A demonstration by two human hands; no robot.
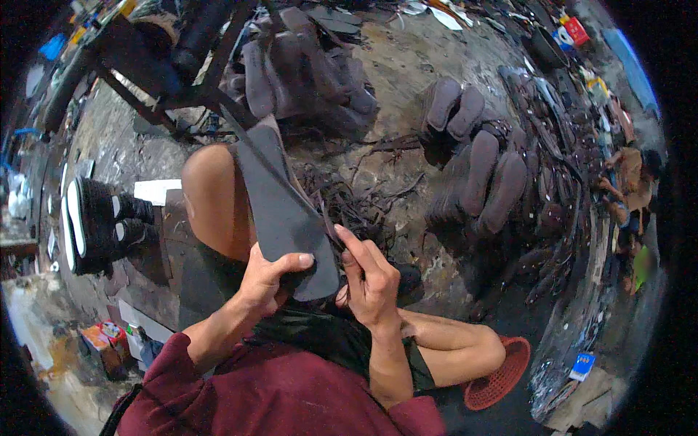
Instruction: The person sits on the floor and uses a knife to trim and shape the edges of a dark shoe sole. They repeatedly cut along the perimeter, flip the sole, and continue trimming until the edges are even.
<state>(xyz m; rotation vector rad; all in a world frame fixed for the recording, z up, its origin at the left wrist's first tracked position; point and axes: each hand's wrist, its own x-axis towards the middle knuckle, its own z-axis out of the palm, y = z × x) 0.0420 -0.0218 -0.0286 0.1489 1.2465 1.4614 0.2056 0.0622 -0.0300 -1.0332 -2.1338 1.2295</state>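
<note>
A flat, dark grey shoe sole (287, 211) slants across my raised left knee, its wide end toward me. My left hand (267, 280) grips that wide end, thumb flat on top and fingers hidden underneath. Along the right edge of the sole, my right hand (374, 283) has its fingers closed in a pinch on a thin dark strip (329, 219). Whether the strip is still joined to the sole I cannot tell. Beyond my right hand, a tangle of dark offcut strips (363, 192) lies on the floor.
Brown soles stand in a heap (291, 73) at the far side and in stacks (483, 178) to the right. Black footwear with white edges (83, 225) sits at the left. A dark metal frame (156, 109) rises at far left; a red perforated plastic piece (502, 374) lies by my right knee.
</note>
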